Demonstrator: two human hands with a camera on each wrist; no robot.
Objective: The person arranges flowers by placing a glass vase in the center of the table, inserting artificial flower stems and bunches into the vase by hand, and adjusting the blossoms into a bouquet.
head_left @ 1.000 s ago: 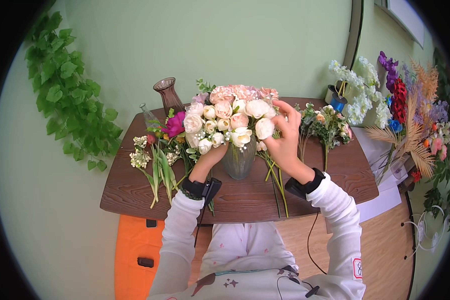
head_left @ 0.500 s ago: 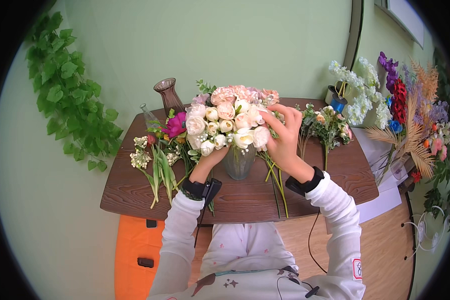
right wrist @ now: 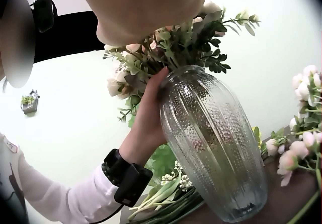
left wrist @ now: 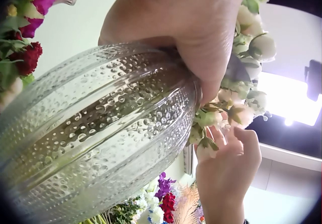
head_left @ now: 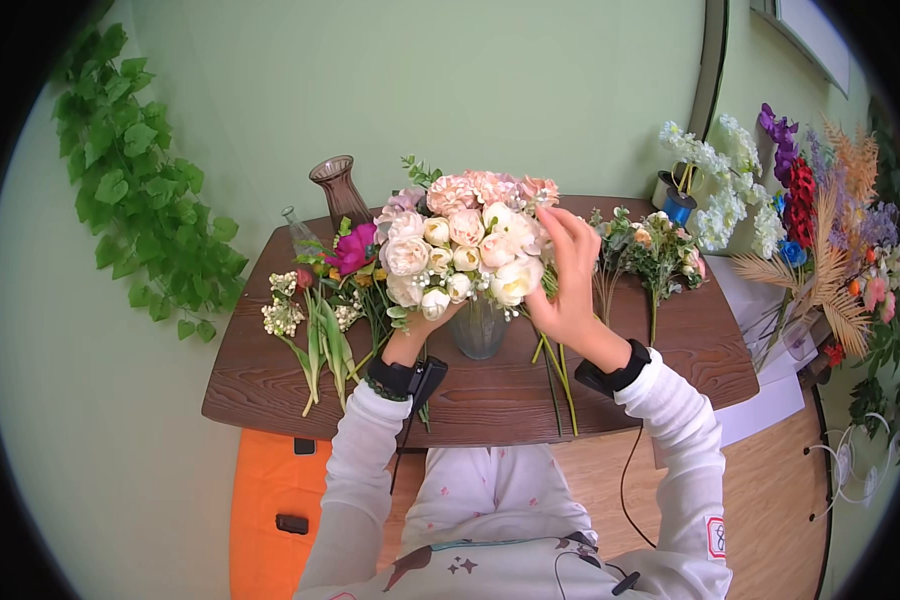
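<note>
1. Steadying the ribbed glass vase (right wrist: 216, 143) on the table (head_left: 490, 408), the left hand (right wrist: 149, 117) curls its fingers round the neck; a firm, gentle hold suits best.
2. The right hand (head_left: 572, 293) keeps its fingers loosely bent, half spread, at the right edge of the bouquet (head_left: 466, 230), with no pinch visible.
3. Light nudges should work better than tugs.
</note>
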